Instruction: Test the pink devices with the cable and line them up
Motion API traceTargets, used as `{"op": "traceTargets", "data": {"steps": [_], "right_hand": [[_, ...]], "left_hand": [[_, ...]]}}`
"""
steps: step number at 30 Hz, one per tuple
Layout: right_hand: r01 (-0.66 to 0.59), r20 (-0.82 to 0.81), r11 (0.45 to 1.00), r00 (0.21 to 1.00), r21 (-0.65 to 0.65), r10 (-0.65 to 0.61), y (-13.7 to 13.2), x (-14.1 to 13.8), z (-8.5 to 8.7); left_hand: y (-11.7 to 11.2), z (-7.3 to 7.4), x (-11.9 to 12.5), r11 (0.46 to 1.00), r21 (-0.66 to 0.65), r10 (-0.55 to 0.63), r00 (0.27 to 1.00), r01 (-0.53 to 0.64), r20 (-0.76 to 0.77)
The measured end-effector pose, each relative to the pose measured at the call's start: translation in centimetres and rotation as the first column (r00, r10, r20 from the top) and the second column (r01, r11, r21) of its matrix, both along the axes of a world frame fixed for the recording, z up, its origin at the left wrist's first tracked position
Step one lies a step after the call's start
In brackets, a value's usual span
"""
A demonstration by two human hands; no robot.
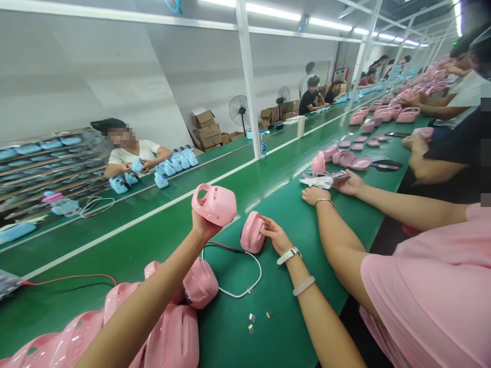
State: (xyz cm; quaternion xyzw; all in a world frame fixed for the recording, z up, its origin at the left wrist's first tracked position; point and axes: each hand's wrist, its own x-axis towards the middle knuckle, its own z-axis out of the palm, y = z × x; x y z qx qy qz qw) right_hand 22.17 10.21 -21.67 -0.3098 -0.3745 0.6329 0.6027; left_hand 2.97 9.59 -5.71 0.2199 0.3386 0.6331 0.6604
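Raised over the green work surface, my left hand [204, 228] grips a glossy pink plastic housing with a loop handle [220, 204] from below. My right hand [276, 236] has its fingers and thumb at the right side of a second pink plastic housing [251, 232], which rests upright on the surface. A white cable [258, 278] curves in front of that second piece. Under and beside my left forearm lie several more pink housings [172, 332], partly hidden by the arm. Several small pale pieces [251, 317] are scattered nearer to me.
At my right a co-worker's hands [351, 183] hold a white wrapper-like item [320, 181] near pink parts [351, 159]. Across the green table [153, 225] a person handles light-blue housings [169, 167]. A white post [248, 82] and a water bottle [263, 144] stand mid-table.
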Motion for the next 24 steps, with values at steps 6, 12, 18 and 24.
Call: {"op": "traceTargets", "data": {"steps": [6, 12, 18, 24], "right_hand": [[0.002, 0.0, 1.0, 1.0, 0.005, -0.002, 0.1, 0.1, 0.0], [-0.01, -0.001, 1.0, 1.0, -0.024, 0.01, 0.4, 0.1, 0.1], [-0.034, 0.088, 0.992, 0.995, -0.123, 0.045, 0.9, 0.7, 1.4], [0.079, 0.294, 0.969, 0.956, -0.235, -0.006, -1.1, 1.3, 2.7]], "left_hand": [[0.2, -1.7, 4.7, 0.999, -0.032, -0.035, 0.985, 0.042, 0.169], [0.1, -4.1, 5.4, 0.998, 0.06, -0.003, 0.952, -0.016, 0.305], [0.1, -4.5, 5.5, 0.997, 0.03, 0.06, 0.948, -0.073, 0.314], [-0.3, -2.9, 5.1, 0.991, -0.072, 0.123, 0.961, -0.108, 0.247]]}}
